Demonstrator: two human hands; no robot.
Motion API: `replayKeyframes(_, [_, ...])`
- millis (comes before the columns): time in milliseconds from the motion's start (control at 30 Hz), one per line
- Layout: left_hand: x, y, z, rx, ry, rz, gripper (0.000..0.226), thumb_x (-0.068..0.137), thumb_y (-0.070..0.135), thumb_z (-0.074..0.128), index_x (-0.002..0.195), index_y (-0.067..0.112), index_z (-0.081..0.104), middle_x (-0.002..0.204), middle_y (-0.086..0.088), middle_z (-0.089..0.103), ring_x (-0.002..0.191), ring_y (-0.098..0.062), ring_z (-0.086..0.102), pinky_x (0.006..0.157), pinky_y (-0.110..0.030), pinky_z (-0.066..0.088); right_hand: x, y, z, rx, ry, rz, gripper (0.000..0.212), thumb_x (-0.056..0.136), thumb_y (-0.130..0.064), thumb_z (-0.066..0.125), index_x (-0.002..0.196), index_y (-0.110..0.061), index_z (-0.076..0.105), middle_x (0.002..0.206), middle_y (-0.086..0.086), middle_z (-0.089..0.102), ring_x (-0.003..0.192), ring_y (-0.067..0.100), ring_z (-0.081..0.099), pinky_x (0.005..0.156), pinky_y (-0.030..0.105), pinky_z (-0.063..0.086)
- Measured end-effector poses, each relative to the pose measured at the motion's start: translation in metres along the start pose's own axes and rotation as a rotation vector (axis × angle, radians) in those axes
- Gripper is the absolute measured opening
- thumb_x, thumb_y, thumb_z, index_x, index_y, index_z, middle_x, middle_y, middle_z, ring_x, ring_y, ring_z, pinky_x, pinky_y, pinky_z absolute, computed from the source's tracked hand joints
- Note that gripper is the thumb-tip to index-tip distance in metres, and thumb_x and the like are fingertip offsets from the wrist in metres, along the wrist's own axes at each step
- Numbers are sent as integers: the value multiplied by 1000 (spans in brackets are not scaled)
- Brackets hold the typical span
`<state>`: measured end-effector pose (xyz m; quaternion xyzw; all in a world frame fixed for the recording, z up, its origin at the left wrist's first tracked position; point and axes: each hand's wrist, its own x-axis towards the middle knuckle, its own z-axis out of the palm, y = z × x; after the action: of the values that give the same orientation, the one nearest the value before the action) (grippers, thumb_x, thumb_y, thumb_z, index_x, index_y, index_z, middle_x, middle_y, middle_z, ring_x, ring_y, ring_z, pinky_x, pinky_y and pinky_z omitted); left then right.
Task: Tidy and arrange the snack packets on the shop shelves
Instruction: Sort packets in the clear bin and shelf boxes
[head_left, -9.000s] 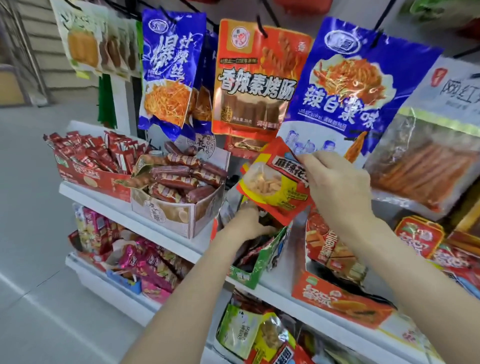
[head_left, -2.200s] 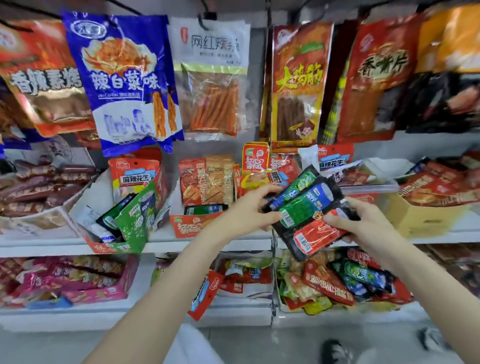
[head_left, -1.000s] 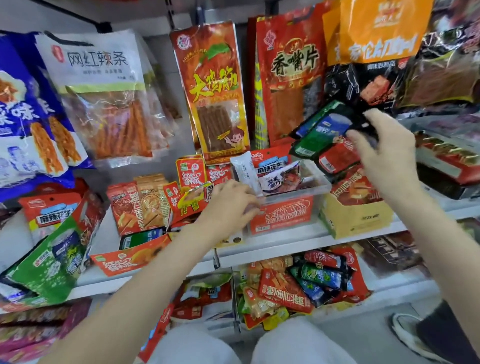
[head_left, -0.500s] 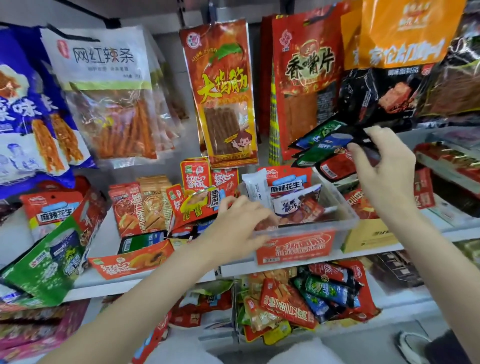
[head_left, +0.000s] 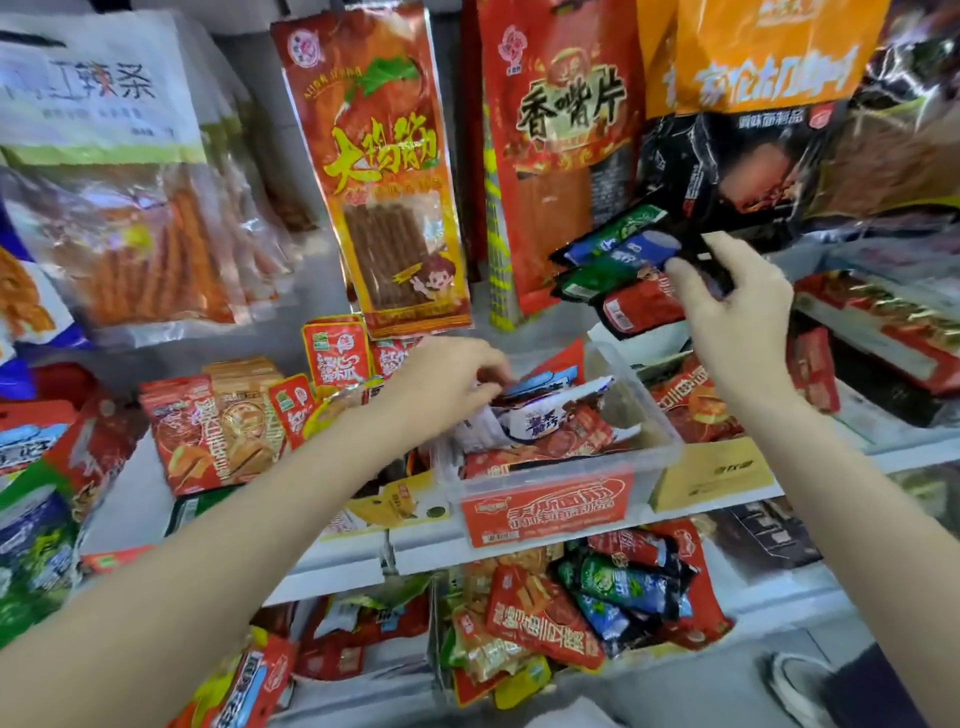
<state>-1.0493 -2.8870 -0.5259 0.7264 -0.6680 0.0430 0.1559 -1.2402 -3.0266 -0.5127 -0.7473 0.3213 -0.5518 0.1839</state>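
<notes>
Nearest, on the lower shelf, a loose heap of red, green and blue foil snack packets (head_left: 597, 613) lies jumbled and unsorted, so much tidying is left there. Above it, at the front edge of the middle shelf, stands a clear plastic tub with a red label (head_left: 550, 504), with mixed red and white sachets (head_left: 550, 415) lying in it at odd angles. The left hand (head_left: 447, 384) reaches into the tub's left side; its fingers curl down among the sachets, though whether they pinch one is not clear. Further right and higher, the right hand (head_left: 737, 322) grips a fanned bunch of slim green, blue and red packets (head_left: 618, 260), thumb in front, not yet placed anywhere. Left of the tub, upright red and orange packets (head_left: 218, 431) stand in a fairly neat row. Farthest, large hanging bags (head_left: 384, 171) already look orderly.

Compared with half a second ago, the left hand has pushed deeper into the tub, and the right hand's bunch stays raised at much the same height.
</notes>
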Motion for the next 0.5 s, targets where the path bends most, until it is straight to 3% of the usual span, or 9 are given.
replayKeyframes(100, [-7, -2, 1, -29, -102, 26, 17, 86, 22, 63, 100, 25, 71, 108, 7, 68, 102, -14, 59, 89, -31, 45, 2, -6, 12, 59, -170, -36, 22, 87, -10, 62, 106, 0, 64, 90, 1, 55, 72, -1, 47, 66, -1, 32])
replayKeyframes(167, [-2, -1, -2, -32, -182, 22, 16, 85, 25, 64, 99, 25, 72, 112, 6, 67, 110, -14, 56, 94, -32, 42, 6, -7, 17, 26, -333, -73, 25, 85, -9, 64, 109, -1, 64, 92, -1, 56, 77, -3, 53, 68, -2, 32])
replayKeyframes(267, [2, 1, -8, -100, -293, -13, 15, 86, 23, 63, 98, 24, 72, 109, 7, 67, 112, -13, 54, 99, -33, 39, 17, -4, 23, -109, -603, -124, 28, 86, -14, 63, 113, -5, 64, 101, 5, 64, 102, 13, 59, 76, 13, 35])
replayKeyframes(333, [2, 1, -10, -163, -298, -54, 15, 86, 20, 63, 98, 22, 73, 109, 7, 67, 100, -9, 57, 90, -30, 45, 25, -4, 33, -260, -739, -176, 37, 88, -19, 61, 122, -5, 59, 121, 11, 62, 117, 24, 54, 92, 25, 38])
replayKeyframes(400, [1, 0, -10, -170, -296, -76, 15, 86, 21, 63, 98, 21, 73, 106, 7, 68, 89, -4, 57, 83, -27, 46, 33, -7, 47, -393, -895, -210, 39, 91, -21, 57, 126, -5, 55, 129, 13, 58, 120, 27, 52, 99, 33, 39])
replayKeyframes(500, [0, -7, -11, -183, -302, -115, 10, 88, 24, 60, 91, 20, 69, 93, 7, 66, 88, -10, 60, 80, -30, 48, 45, -12, 65, -475, -1103, -213, 32, 94, -30, 48, 121, -15, 58, 120, 12, 60, 113, 31, 55, 92, 38, 43])
